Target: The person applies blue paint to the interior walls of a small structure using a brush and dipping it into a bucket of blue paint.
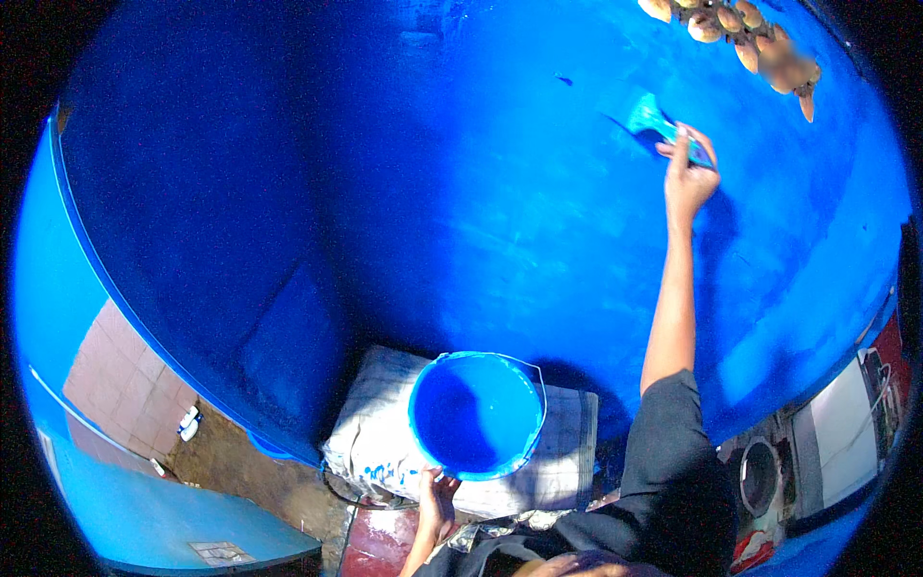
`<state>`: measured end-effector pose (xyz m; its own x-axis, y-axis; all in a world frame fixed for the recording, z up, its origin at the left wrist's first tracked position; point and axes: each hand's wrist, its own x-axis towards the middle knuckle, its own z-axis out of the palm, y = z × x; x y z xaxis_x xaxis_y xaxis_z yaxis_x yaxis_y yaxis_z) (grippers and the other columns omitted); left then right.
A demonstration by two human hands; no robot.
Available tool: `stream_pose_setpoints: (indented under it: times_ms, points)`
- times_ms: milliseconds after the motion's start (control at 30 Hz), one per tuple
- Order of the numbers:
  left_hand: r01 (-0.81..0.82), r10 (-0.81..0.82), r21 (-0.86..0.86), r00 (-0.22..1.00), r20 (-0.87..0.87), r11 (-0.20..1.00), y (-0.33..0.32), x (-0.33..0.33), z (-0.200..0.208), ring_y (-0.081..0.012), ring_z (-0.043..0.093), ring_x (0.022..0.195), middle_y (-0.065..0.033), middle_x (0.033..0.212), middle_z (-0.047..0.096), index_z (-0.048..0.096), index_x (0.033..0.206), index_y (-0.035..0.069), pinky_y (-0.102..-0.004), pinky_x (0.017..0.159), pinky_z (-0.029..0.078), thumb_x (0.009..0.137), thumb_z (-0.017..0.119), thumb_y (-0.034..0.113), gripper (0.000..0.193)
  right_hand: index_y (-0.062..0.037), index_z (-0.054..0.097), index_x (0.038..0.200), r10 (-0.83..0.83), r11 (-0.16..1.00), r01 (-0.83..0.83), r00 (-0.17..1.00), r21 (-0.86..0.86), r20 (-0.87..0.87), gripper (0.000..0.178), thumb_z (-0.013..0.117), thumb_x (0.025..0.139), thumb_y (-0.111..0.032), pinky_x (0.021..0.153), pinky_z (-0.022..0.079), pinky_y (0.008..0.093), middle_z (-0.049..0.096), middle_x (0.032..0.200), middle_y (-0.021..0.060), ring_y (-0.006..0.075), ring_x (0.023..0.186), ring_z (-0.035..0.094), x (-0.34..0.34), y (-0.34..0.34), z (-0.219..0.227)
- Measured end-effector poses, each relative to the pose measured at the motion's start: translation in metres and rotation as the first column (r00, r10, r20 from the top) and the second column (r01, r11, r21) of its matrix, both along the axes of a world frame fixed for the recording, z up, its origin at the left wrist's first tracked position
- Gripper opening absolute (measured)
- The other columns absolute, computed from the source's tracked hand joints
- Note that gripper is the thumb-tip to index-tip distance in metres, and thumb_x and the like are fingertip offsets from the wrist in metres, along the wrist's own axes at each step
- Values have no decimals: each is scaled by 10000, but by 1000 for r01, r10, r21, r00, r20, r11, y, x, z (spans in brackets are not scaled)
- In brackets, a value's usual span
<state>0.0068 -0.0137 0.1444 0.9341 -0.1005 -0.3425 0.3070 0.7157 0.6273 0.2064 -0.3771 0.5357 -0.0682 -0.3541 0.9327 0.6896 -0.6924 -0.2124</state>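
We have the right hand (690, 162) raised against the broad blue-painted wall (538, 240), its fingers closed around the handle of a turquoise flat paintbrush (650, 115). The brush is on the upper right part of the wall, its head pointing up and to the left; we cannot tell whether the bristles press on the surface. Around it the blue runs unevenly, with paler streaks and deeper patches. Our right arm, in a short black sleeve (663, 433), reaches up from the lower edge. Our left hand (438, 495) is low down, its fingertips at the near rim of a round blue plastic bucket (419, 409) with a thin wire handle (543, 404); we cannot tell how firmly it grips. Bright blue paint (505, 409) fills the inside of the bucket, half in shadow. The bucket stands upright near the middle of a stuffed white woven sack (569, 471), which shows beyond it toward the left and right edges, and blue splotches (389, 473) mark the sack near its front left corner. At the upper right, a cluster of orange-brown, shell-like pieces (705, 27) hangs on the wall, well apart from the bucket and partly blurred.
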Motion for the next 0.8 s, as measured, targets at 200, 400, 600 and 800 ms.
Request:
stream_pose_setpoints:
  times_ms: [200,400,600,800]
  points:
    - [-34,34,-16,999,-8,999,-2,2,5,-216,570,1001,-59,1051,596,506,1099,92,-405,958,409,805,588,289,363,23,625,969,210,977,-211,978,-30,-19,165,608,911,-131,576,523,260,674,882,93,162,658,676,3,9,3]
    - [-24,24,10,999,-29,1000,1,-4,6,-243,529,1050,-42,1067,551,481,1103,90,-467,981,380,827,567,298,356,13,637,989,112,994,-110,986,22,-120,157,609,910,-120,575,529,267,674,952,104,180,698,680,7,-4,-18]
    - [-45,45,0,999,-4,999,1,-7,6,-247,531,1051,-36,1070,557,493,1131,100,-470,982,378,830,549,295,363,14,634,953,71,997,-71,997,-9,-20,133,600,911,-107,602,534,277,672,931,112,157,690,668,-14,5,-45]
    - [-42,43,-13,998,42,999,-1,-7,4,-215,540,999,-8,992,558,493,1123,113,-461,985,373,829,554,301,354,4,645,978,223,964,-247,951,-94,-214,120,612,903,-83,648,518,254,678,930,85,155,715,676,31,36,-66]
